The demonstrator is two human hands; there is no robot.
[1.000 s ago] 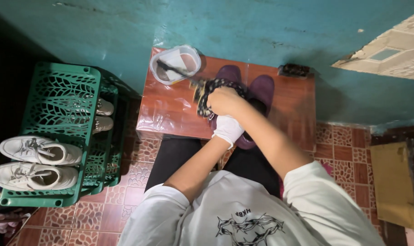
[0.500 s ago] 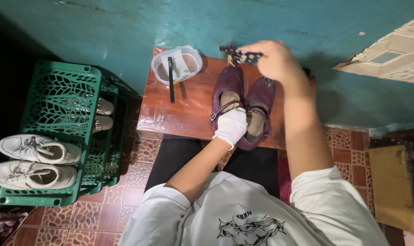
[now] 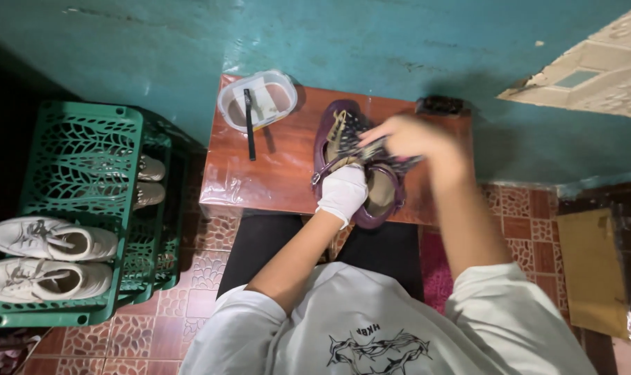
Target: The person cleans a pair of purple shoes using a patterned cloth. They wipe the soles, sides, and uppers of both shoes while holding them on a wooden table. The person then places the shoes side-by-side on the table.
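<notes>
A pair of purple shoes (image 3: 329,135) lies on a small reddish wooden table (image 3: 274,173) in front of me. My left hand (image 3: 343,193), in a white glove, grips the near end of the left shoe. My right hand (image 3: 413,139) is bare and blurred. It holds a dark patterned cloth (image 3: 371,149) pressed over the shoes. The right shoe is mostly hidden under the cloth and hand.
A clear plastic tub (image 3: 256,101) with a dark brush (image 3: 249,121) across it sits at the table's far left. A small dark object (image 3: 440,105) lies at the far right corner. A green crate rack (image 3: 86,208) with white sneakers (image 3: 48,239) stands left. Teal wall behind.
My right hand lifted the patterned cloth from the shoes up to the table's far edge, then brought it back down onto the shoes. My gloved left hand stayed on the shoe.
</notes>
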